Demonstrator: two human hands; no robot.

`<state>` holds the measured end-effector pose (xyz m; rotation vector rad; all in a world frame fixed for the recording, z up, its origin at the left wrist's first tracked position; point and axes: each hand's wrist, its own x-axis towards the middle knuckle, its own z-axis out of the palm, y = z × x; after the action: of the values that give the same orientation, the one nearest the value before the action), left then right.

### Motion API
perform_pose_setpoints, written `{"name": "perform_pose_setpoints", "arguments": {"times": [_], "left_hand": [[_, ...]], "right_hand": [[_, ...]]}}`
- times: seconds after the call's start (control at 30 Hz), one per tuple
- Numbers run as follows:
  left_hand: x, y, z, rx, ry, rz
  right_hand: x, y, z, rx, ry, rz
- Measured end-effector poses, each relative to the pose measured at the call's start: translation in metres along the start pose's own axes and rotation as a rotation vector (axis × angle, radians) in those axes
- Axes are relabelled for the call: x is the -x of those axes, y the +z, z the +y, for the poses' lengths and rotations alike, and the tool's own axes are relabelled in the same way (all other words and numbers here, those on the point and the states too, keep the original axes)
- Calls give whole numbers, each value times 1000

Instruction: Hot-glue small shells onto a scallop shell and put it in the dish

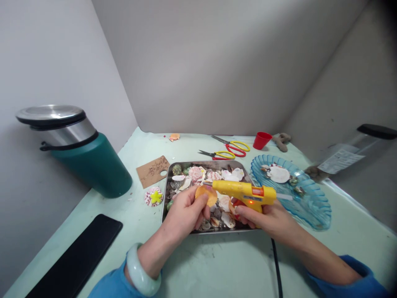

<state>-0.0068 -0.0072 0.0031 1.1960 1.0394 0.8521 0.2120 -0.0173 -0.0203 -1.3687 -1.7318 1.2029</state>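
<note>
My left hand (186, 211) pinches an orange scallop shell (207, 194) above a metal tray (165, 194) full of several mixed seashells. My right hand (266, 217) grips a yellow hot glue gun (245, 192) by its handle, a finger on the red trigger. Its indicator light glows orange. The nozzle points left and touches the shell's upper edge. The gun's black cord (276, 269) runs down toward me over the pale green table (217, 260).
A blue glass dish (313, 207) with a few shells sits right of the tray. Two yellow-and-red scissors (231, 150), a red cup (261, 140), a cardboard tag (152, 171), a decorated shell (154, 196), a green bin (80, 153) and a black slab (77, 258) are around.
</note>
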Motion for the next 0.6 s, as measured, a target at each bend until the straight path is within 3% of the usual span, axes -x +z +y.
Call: {"name": "perform_pose_setpoints", "arguments": {"times": [0.6], "left_hand": [[-1, 0, -1, 7, 15, -18]], "right_hand": [[0, 0, 0, -50, 16, -2]]}}
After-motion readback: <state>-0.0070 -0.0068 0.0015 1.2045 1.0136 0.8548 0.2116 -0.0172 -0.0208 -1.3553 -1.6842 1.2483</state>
